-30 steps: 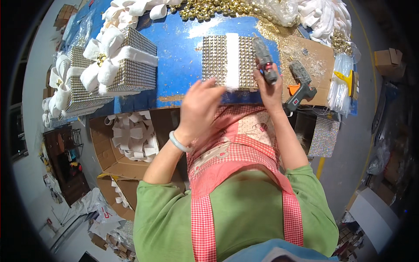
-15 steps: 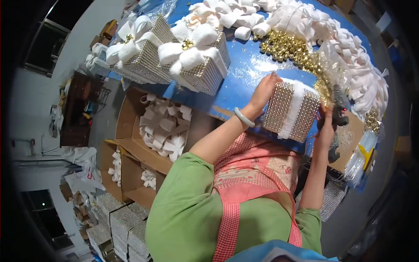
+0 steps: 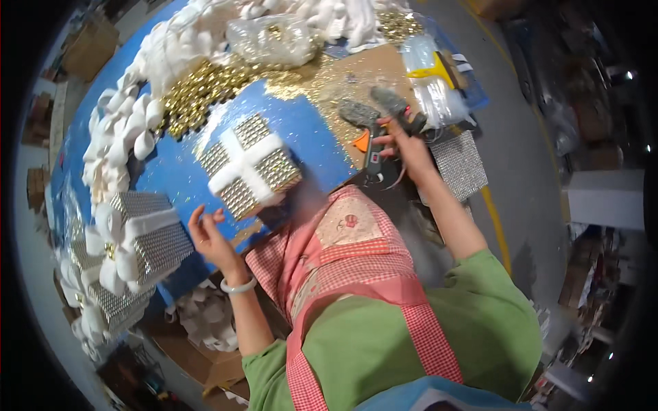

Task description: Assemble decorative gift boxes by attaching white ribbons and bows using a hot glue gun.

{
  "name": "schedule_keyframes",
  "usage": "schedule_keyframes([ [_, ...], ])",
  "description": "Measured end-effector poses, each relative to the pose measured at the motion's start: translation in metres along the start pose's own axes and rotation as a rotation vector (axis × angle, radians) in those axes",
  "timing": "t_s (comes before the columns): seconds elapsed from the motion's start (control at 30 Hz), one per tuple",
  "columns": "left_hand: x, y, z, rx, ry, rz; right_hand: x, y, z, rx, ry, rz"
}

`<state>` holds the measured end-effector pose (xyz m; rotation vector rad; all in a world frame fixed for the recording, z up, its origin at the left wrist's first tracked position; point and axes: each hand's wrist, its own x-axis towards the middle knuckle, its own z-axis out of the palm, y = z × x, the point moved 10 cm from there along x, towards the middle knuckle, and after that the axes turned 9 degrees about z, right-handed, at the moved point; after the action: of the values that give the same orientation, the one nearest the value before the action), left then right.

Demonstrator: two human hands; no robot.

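Observation:
A box (image 3: 281,171) covered in silvery rhinestone mesh, with crossed white plush bands, sits on the blue table near its front edge. Just off its near left side is my left hand (image 3: 214,241), its fingers apart and slightly curled around nothing. My right hand (image 3: 404,149) reaches over the table's right end with fingers spread. It is beside a dark glue gun with an orange trigger (image 3: 372,145) and a second dark glue gun (image 3: 404,109) with a small red light. Whether my fingertips touch either gun is hard to tell.
Several rhinestone boxes with white bows (image 3: 157,240) stand at the left. Gold beads (image 3: 199,96), white plush loops (image 3: 127,130) and a plastic bag (image 3: 274,41) lie farther back. A yellow-handled scraper (image 3: 432,70) rests at right; a cardboard carton (image 3: 195,356) is below the table.
Both hands have let go of the rhinestone box, which now rests on the table. My right hand has moved to the glue guns. The view has swung to the right.

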<state>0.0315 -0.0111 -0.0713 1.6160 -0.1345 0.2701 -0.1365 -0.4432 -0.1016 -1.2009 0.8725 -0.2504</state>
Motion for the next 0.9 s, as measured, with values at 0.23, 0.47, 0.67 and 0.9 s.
schedule_keyframes([
  [0.23, 0.016, 0.016, 0.025, -0.021, -0.074, 0.023, 0.079, 0.016, -0.146, 0.033, 0.010, 0.269],
  [0.47, 0.016, 0.024, 0.043, -0.029, -0.167, 0.035, 0.149, 0.053, -0.140, -0.213, -0.186, 0.545],
  [0.67, 0.023, 0.009, 0.010, 0.091, -0.167, -0.003, 0.113, -0.043, -0.146, -1.302, 0.355, 0.005],
  [0.9, 0.031, -0.006, 0.013, 0.016, -0.196, -0.062, 0.062, -0.002, -0.093, -0.560, 0.197, -0.222],
])
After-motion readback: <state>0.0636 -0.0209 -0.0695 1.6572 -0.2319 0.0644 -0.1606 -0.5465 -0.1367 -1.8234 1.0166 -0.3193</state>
